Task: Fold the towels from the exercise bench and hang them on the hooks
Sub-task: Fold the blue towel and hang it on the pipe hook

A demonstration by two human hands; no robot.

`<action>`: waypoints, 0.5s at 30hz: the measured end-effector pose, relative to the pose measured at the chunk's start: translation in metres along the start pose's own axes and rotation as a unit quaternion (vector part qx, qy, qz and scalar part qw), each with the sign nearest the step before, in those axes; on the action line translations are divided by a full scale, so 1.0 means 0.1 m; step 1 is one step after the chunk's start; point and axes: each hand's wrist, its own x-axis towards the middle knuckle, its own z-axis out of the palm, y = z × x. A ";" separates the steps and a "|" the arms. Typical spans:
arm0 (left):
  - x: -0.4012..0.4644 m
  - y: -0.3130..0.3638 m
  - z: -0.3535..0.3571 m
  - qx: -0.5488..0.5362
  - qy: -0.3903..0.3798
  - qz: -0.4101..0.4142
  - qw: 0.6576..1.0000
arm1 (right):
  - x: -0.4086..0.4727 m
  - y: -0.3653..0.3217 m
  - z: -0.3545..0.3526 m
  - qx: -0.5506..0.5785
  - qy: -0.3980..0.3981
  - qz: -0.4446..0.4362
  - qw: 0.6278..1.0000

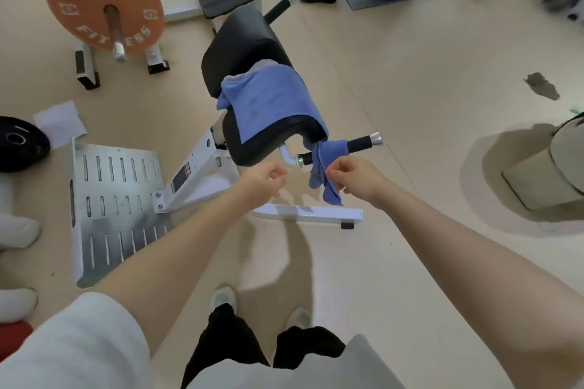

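A blue towel (pixel 268 101) is lying draped over the black padded surface (pixel 243 44) of the exercise bench, its lower end trailing over a black handle bar (pixel 360 143) and hanging toward the floor (pixel 410 73). The right hand (pixel 355 178) is pinching that hanging end. The left hand (pixel 264 181) is hovering just beside it, fingers loosely curled, holding nothing. An orange weight plate (pixel 104 0) is standing well apart, upper left.
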 end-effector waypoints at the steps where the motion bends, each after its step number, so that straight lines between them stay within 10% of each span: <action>1: 0.09 0.06 0.04 -0.002 0.006 0.000 1.000 | 0.06 0.05 -0.08 -0.002 0.005 0.003 1.000; 15: 2.00 0.50 -0.32 0.134 0.102 0.045 0.985 | 1.58 -0.37 -0.90 -0.091 0.025 -0.043 0.995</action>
